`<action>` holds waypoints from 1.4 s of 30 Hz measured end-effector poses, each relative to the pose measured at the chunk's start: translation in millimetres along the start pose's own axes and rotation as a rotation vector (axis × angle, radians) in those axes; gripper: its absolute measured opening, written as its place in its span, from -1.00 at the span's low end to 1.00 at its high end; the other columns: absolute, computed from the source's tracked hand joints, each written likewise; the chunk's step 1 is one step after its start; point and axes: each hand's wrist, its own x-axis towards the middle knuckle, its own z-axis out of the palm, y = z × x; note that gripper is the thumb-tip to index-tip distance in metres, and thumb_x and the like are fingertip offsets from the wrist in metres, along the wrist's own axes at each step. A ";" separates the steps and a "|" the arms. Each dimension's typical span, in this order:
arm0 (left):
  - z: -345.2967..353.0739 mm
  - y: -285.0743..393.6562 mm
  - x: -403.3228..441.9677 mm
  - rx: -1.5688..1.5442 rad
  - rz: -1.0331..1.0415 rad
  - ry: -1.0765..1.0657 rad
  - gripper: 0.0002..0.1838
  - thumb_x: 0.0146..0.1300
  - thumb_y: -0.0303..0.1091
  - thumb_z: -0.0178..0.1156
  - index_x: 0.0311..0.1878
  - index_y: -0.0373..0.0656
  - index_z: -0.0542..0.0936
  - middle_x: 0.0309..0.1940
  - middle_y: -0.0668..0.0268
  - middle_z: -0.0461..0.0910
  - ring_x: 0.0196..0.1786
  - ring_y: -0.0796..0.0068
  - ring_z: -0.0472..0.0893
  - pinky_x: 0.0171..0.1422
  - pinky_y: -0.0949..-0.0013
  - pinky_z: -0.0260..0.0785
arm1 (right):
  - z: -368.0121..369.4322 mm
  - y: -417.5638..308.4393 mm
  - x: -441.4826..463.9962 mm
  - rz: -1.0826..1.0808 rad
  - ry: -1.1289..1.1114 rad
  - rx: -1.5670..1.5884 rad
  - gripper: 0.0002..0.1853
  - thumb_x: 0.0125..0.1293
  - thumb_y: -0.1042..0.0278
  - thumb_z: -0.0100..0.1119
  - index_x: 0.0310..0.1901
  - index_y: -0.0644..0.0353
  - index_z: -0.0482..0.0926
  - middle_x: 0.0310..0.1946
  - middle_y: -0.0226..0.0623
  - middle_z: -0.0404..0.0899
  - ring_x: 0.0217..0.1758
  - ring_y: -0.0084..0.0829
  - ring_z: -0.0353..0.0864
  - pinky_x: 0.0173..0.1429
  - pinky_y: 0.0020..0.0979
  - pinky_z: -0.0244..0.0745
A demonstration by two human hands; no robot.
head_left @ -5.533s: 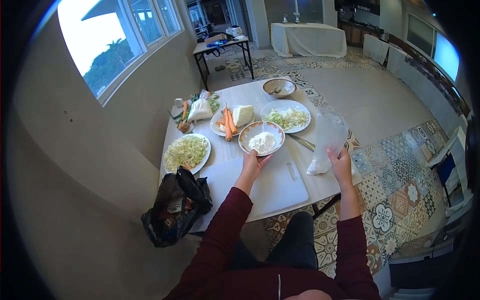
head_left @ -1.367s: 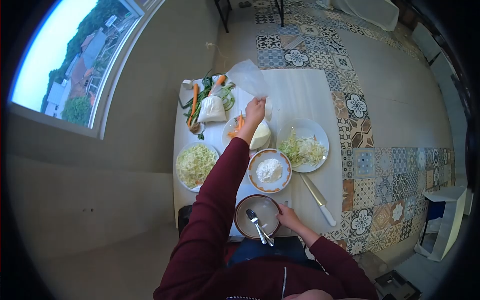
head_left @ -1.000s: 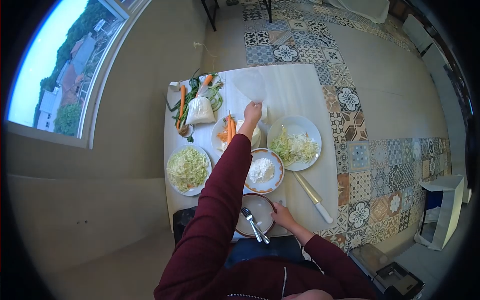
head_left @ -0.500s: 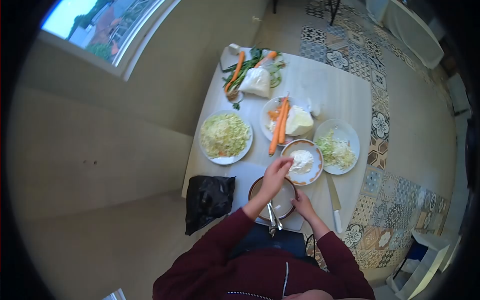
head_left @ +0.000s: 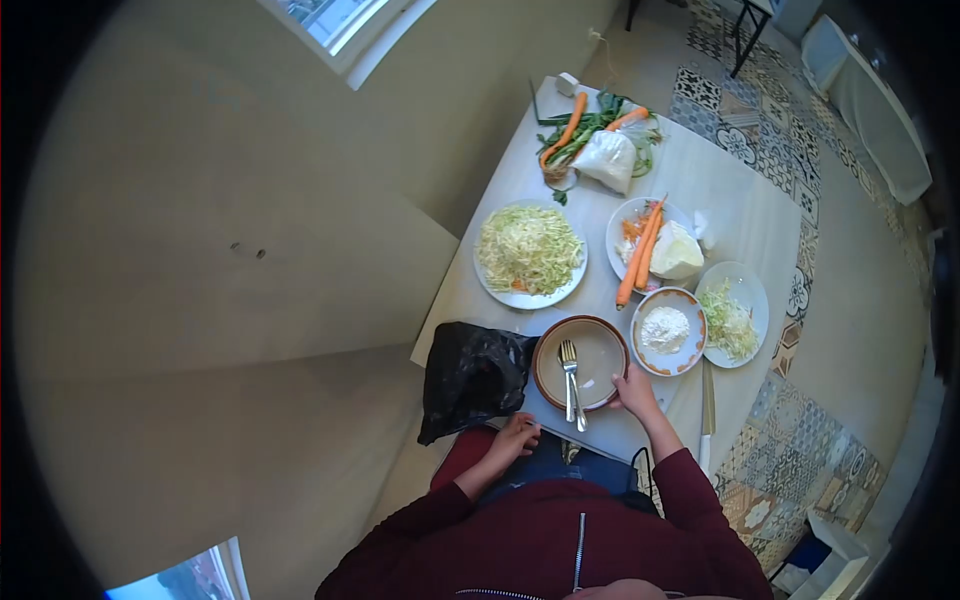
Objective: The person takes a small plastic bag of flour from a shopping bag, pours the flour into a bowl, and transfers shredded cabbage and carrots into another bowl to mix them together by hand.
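My right hand (head_left: 633, 390) grips the right rim of a brown-rimmed bowl (head_left: 600, 350), thumb at the edge. Inside the bowl lie a fork (head_left: 568, 358) and another metal utensil whose head is hard to make out, their handles toward me. At the table's near edge is my left hand (head_left: 513, 438), fingers curled together; what they hold, if anything, cannot be made out. It is close to a black plastic bag (head_left: 470, 375). Beyond the bowl, to the right, a small orange-patterned plate (head_left: 641, 355) holds white powder (head_left: 665, 329).
A plate (head_left: 578, 285) of shredded cabbage (head_left: 530, 248) stands at left. Carrots (head_left: 643, 255) and a cabbage piece (head_left: 677, 250) share another plate. Shredded cabbage (head_left: 727, 318) fills a right-hand plate; a knife (head_left: 708, 410) lies nearby. Greens and a white-filled bag (head_left: 607, 160) are at the back.
My left hand has gone from beside the white powder, above the bowl, down to the table's near edge. My right hand stays at the bowl's rim. The whole view has shifted.
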 end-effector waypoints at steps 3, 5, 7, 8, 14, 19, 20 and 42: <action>-21.6 6.7 13.6 -0.227 -0.004 -0.028 -0.54 0.37 0.00 0.02 0.19 -0.06 0.33 0.03 0.30 0.43 -0.04 0.44 0.53 -0.05 0.23 0.43 | -30.4 -30.7 -6.1 0.192 -0.176 -0.332 -0.49 0.36 0.00 -0.04 -0.49 0.32 0.62 -0.83 -0.18 0.48 -0.66 -0.09 0.58 -0.28 -0.23 0.56; -44.2 11.1 38.3 -0.473 -0.004 0.019 -0.37 0.34 0.19 -0.01 0.28 -0.06 0.25 0.12 0.26 0.39 0.04 0.25 0.52 0.01 0.08 0.40 | -40.5 -46.7 -7.6 0.118 -0.113 -0.338 -0.53 0.33 0.02 0.01 -0.45 0.32 0.62 -0.72 -0.10 0.54 -0.56 -0.06 0.62 -0.24 -0.21 0.54; -66.6 32.1 58.1 -0.749 0.018 0.252 -0.29 0.32 0.23 -0.05 0.37 -0.03 0.18 0.30 0.20 0.24 0.13 0.06 0.44 0.08 -0.13 0.33 | -44.7 -53.9 -4.0 0.070 -0.063 -0.339 -0.57 0.31 0.03 0.05 -0.39 0.30 0.62 -0.59 -0.03 0.59 -0.43 -0.04 0.63 -0.19 -0.18 0.52; -80.1 34.2 70.0 -0.794 0.054 0.337 -0.30 0.32 0.22 -0.04 0.38 -0.01 0.17 0.32 0.21 0.23 0.18 0.04 0.41 0.12 -0.24 0.27 | -45.3 -57.2 -1.5 0.056 -0.045 -0.337 -0.59 0.29 0.03 0.07 -0.36 0.29 0.62 -0.51 0.00 0.60 -0.35 -0.02 0.63 -0.15 -0.17 0.51; -104.9 48.7 65.7 -0.627 0.155 0.645 -0.44 0.38 -0.01 -0.07 0.34 -0.08 0.21 0.30 0.13 0.24 0.30 0.01 0.31 0.25 -0.28 0.17 | -33.4 -77.9 2.1 -0.078 -0.023 -0.366 -0.63 0.25 0.04 0.11 -0.25 0.25 0.61 -0.38 0.02 0.64 -0.23 -0.01 0.64 -0.08 -0.15 0.50; -141.8 32.2 83.2 0.036 0.398 0.858 -0.46 0.32 -0.05 0.03 0.17 -0.31 0.44 0.05 -0.01 0.50 0.19 0.10 0.46 0.27 0.13 0.24 | -10.1 -83.5 14.8 -0.155 -0.067 -0.178 -0.72 0.24 0.19 0.15 -0.20 0.25 0.59 -0.36 -0.02 0.64 -0.22 -0.04 0.64 -0.08 -0.19 0.52; -144.7 29.4 88.0 0.062 0.424 0.899 -0.49 0.32 -0.06 0.04 0.10 -0.35 0.47 -0.01 -0.03 0.52 0.14 0.10 0.48 0.25 0.19 0.25 | -4.4 -90.5 20.3 -0.253 -0.041 -0.166 -0.75 0.23 0.24 0.14 -0.19 0.26 0.58 -0.35 -0.02 0.64 -0.22 -0.05 0.64 -0.08 -0.19 0.52; 6.1 77.1 105.1 0.555 0.724 0.392 -0.47 0.24 -0.30 0.19 0.20 -0.34 0.30 -0.13 -0.08 0.44 -0.07 0.04 0.49 0.08 0.15 0.37 | 97.1 -163.6 143.0 -1.268 0.273 -0.849 -0.74 0.08 0.39 0.05 -0.16 0.16 0.53 -0.31 -0.34 0.43 -0.23 -0.38 0.49 -0.31 -0.39 0.46</action>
